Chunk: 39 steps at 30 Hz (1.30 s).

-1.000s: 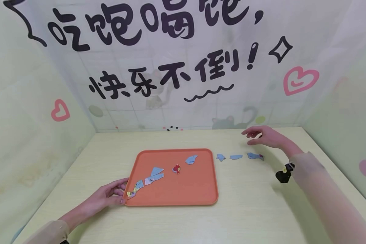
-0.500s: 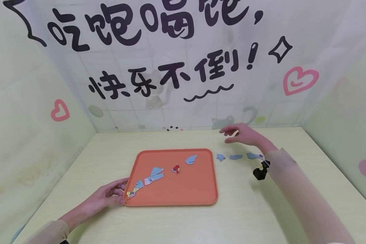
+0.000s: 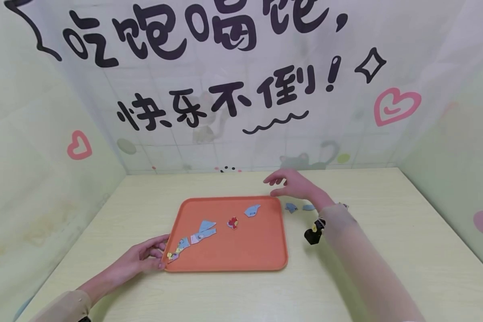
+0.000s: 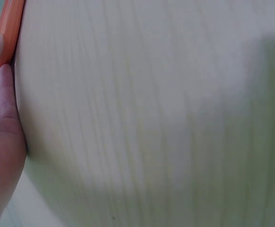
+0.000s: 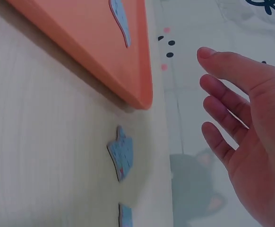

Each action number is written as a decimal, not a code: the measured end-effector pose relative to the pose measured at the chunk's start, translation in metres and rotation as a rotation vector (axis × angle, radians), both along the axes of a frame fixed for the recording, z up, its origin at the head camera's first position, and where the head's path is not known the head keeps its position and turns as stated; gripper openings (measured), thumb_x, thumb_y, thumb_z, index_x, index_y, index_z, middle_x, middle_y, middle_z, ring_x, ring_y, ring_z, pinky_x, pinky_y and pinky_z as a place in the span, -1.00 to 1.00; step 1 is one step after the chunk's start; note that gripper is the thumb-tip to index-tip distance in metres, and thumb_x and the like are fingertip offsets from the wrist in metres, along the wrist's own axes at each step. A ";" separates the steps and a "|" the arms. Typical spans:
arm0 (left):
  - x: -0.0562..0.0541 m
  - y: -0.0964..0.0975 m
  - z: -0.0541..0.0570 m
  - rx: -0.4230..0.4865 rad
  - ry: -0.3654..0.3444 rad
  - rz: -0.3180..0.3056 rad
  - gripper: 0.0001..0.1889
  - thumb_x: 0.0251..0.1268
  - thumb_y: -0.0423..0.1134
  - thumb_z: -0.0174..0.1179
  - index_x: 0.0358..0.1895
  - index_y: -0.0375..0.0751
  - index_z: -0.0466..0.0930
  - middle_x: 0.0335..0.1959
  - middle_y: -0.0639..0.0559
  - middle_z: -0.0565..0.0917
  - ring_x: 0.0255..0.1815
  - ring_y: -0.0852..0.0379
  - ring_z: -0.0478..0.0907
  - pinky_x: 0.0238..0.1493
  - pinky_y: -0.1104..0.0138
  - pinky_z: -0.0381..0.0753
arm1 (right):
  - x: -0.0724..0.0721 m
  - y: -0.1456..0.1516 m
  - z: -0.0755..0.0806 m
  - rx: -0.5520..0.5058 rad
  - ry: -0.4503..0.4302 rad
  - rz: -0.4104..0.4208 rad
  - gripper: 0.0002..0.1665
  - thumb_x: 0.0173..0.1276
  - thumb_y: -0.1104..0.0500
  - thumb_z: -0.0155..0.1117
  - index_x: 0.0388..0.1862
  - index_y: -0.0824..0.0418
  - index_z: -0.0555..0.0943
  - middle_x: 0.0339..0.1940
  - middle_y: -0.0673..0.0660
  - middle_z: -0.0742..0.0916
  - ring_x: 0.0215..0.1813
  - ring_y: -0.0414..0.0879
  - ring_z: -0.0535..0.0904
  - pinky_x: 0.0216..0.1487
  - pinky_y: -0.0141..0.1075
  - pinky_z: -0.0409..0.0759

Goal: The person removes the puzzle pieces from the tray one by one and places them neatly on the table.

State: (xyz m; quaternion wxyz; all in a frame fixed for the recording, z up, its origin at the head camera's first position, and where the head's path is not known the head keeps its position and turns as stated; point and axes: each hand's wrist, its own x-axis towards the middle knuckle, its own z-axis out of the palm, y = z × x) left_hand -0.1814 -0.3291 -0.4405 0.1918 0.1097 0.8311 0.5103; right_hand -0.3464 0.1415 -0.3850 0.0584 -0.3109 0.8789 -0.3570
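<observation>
An orange tray (image 3: 245,252) lies on the table, with several thin, irregular puzzle pieces on it. A row of joined pieces (image 3: 203,235) runs up from its near left corner. Farther right are a red piece (image 3: 233,222) and a light blue piece (image 3: 252,210). My left hand (image 3: 138,260) holds the tray's left edge near that corner, thumb and fingers at the rim (image 4: 10,33). Above the tray's far right corner hovers my right hand (image 3: 293,184), fingers loosely bent and nothing in them. Just right of the tray lies a blue piece (image 5: 122,153).
Another blue piece (image 3: 308,207) continues the row right of the tray, and the right sleeve (image 3: 342,228) partly covers what lies beyond. A printed curtain (image 3: 241,147) with large lettering closes off the table's (image 3: 209,295) far side.
My right hand has moved left, from above the loose pieces at the right to the tray's far right corner. My left hand, the tray and the pieces have stayed put.
</observation>
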 end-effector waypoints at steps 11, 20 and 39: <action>0.000 0.000 0.000 0.010 0.013 -0.008 -0.24 0.34 -0.25 0.24 0.53 -0.29 0.10 0.16 -0.23 0.46 -0.03 0.28 0.52 0.00 0.50 0.51 | 0.011 -0.041 -0.026 -0.101 -0.042 -0.038 -0.54 0.30 0.19 0.39 0.19 0.14 0.63 0.17 0.20 0.69 0.18 0.14 0.52 0.25 0.02 0.50; 0.000 0.001 0.000 0.029 0.003 -0.021 -0.27 0.37 -0.27 0.20 0.53 -0.30 0.09 0.16 -0.20 0.46 -0.01 0.27 0.53 0.01 0.48 0.53 | 0.026 -0.060 -0.039 -0.136 -0.129 -0.116 -0.54 0.31 0.14 0.39 0.20 0.07 0.63 0.16 0.08 0.67 0.19 -0.01 0.54 0.28 -0.08 0.54; -0.001 0.000 -0.001 0.022 0.007 -0.020 -0.27 0.38 -0.27 0.20 0.53 -0.32 0.09 0.15 -0.17 0.47 -0.02 0.28 0.54 0.00 0.49 0.53 | 0.029 -0.059 -0.050 -0.009 -0.101 -0.057 -0.58 0.24 0.20 0.44 0.11 0.13 0.69 0.08 0.10 0.64 0.10 -0.04 0.51 0.14 -0.24 0.54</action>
